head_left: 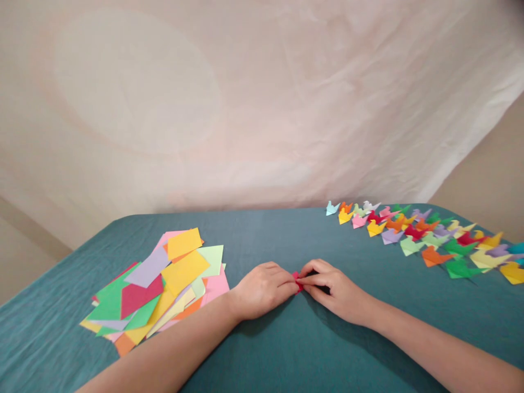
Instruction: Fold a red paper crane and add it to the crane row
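A small piece of folded red paper point(299, 285) lies between my hands at the middle of the table, mostly covered by fingers. My left hand point(264, 289) presses on its left side with the fingers together. From the right, my right hand point(333, 289) pinches the paper between thumb and fingertips. The exact shape of the folds is hidden. To the left, beside my left forearm, spreads a loose pile of coloured paper sheets point(184, 273) in yellow, green, red, purple, pink and orange.
Rows of several folded paper birds point(413, 232) in many colours stand at the back right. A teal cloth point(262, 240) covers the table. Behind its far edge hangs a pale, creased fabric backdrop point(254, 109).
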Action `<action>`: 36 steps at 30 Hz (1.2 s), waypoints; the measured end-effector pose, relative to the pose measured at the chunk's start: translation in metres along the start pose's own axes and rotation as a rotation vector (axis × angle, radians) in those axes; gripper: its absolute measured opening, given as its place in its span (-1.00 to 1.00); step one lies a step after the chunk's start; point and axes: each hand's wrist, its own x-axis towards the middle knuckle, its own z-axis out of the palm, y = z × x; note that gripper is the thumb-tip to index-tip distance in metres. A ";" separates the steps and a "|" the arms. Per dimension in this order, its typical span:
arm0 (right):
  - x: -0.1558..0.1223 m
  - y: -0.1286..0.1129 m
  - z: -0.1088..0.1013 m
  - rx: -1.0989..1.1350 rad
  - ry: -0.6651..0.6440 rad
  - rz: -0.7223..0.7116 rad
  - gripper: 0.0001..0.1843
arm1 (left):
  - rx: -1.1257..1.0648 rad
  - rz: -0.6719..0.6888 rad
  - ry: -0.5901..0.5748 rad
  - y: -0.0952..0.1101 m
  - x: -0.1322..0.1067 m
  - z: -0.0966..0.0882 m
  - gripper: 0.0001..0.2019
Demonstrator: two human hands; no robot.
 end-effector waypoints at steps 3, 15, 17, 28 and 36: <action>0.000 0.002 0.000 0.026 -0.001 0.001 -0.74 | -0.020 -0.017 0.014 0.000 0.000 0.002 -0.75; 0.000 0.003 0.001 0.037 0.066 0.028 -0.80 | -0.019 -0.234 -0.063 0.014 0.007 -0.004 -0.81; 0.000 0.005 0.002 0.036 0.075 0.032 -0.80 | -0.057 -0.271 -0.082 0.016 0.011 -0.006 -0.81; 0.005 0.010 -0.003 0.092 0.051 0.081 -0.84 | -0.327 -0.402 0.032 0.016 0.010 -0.001 -0.86; 0.005 0.013 -0.010 0.098 -0.024 0.066 -0.82 | -0.405 -0.452 0.064 0.014 0.012 0.004 -0.86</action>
